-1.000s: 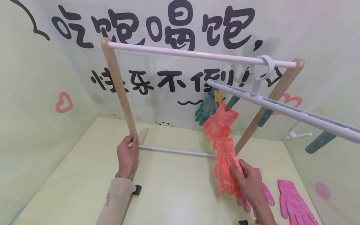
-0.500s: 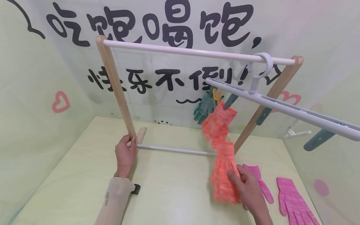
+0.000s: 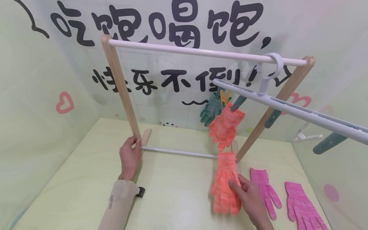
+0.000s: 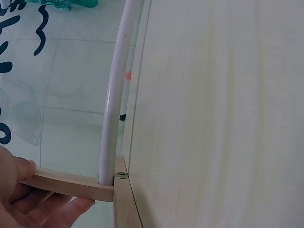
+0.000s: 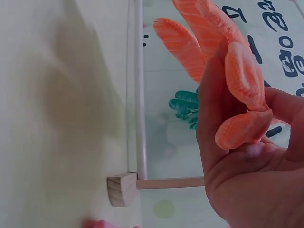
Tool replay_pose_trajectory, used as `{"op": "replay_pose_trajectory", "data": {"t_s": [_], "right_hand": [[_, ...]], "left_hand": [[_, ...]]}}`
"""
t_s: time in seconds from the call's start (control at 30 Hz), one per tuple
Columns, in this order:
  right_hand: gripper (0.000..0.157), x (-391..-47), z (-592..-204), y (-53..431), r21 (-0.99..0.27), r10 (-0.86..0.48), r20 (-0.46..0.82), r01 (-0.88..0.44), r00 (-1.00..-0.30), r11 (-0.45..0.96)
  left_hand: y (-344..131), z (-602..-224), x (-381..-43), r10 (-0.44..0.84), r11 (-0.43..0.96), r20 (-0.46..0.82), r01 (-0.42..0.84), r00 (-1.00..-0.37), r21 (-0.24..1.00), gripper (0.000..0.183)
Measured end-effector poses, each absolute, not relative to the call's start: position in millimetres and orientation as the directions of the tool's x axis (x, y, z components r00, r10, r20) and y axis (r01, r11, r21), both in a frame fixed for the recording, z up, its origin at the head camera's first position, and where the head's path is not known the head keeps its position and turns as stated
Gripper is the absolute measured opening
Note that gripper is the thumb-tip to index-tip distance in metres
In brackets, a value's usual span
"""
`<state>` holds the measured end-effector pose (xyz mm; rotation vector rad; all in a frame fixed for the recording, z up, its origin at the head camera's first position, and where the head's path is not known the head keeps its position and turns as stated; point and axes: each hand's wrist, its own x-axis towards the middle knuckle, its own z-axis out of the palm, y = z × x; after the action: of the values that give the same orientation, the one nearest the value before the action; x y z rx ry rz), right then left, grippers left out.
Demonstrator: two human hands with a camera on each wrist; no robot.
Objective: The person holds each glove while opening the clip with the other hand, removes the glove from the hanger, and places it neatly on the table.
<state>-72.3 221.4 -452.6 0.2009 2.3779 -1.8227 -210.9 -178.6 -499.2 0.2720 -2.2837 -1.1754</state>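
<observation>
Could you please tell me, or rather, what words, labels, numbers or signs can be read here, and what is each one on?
"吃饱喝饱," – back wall, upper line, in large dark characters.
"快乐不倒!" – same wall, lower line, partly crossed by the rack's wooden post.
Left sleeve: small vertical print, too small and blurred to read with certainty.
No numbers or brand labels are legible.

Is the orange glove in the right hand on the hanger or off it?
Off. The right hand pinches the orange glove below the hanger; no clip shows on its cuff.
</observation>
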Motion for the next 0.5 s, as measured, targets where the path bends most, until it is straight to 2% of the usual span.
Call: {"op": "replay_pose_trajectory", "data": {"t_s": [0.37,0.5], "right_hand": [[0.037,-72.4,-469.7,220.7,-0.926,0.012,-0.284,0.277,-0.959,0.255],[0.051,-73.8,-475.4,220.1,-0.905,0.017,-0.341,0.333,-0.94,0.266]], "left_hand": [[-179.2,-498.8,-210.2,-0.421,0.592,0.38,0.068,-0.823,0.803,0.02],[-178.3,-498.3,-209.6,-0.421,0.586,0.367,0.06,-0.829,0.808,0.02]]}}
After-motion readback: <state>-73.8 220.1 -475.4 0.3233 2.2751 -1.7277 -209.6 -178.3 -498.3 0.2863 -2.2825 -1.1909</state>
